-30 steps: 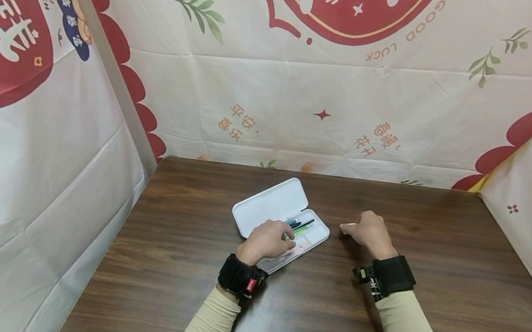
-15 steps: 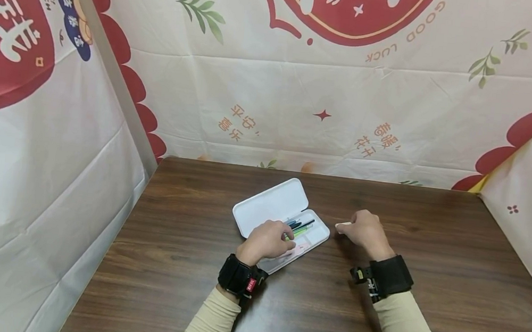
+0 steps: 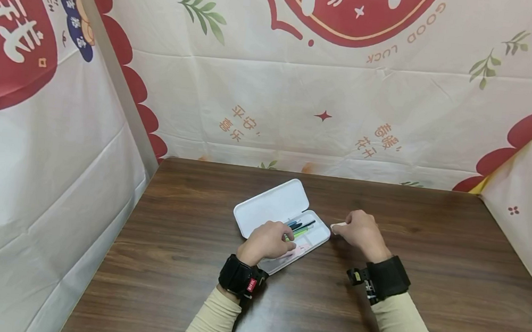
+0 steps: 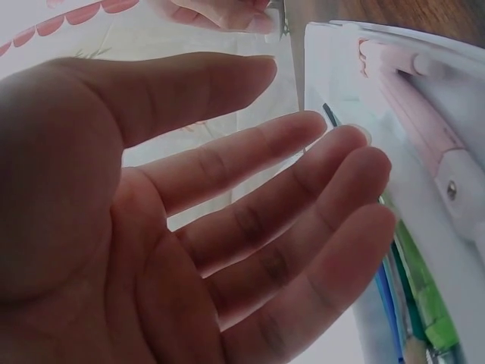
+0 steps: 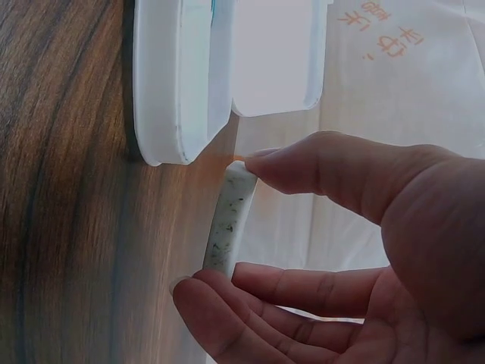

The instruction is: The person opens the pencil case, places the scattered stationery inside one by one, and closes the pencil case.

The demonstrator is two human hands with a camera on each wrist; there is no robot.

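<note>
A white pencil case (image 3: 321,229) lies open on the table, its lid (image 3: 270,206) folded back to the far left. My left hand (image 3: 265,242) hovers over the near part of the case, fingers loosely bent and nothing held. Beside those fingers, the left wrist view has a pink-and-white tool (image 4: 420,114) with a small screw and a green pen (image 4: 420,280) inside the case. Just right of the case, my right hand (image 3: 364,234) pinches a smudged white eraser (image 5: 229,220) between thumb and fingertips. The eraser is apart from the case wall.
Several pens and pencils (image 3: 302,225) lie in the case's far half. The brown wooden table (image 3: 179,264) stretches around it. Printed white cloth (image 3: 272,97) hangs behind the table, with another cloth (image 3: 66,195) along the left side.
My right hand has moved a little left with the eraser, closer to the case's right end. My left hand and the case have stayed in place.
</note>
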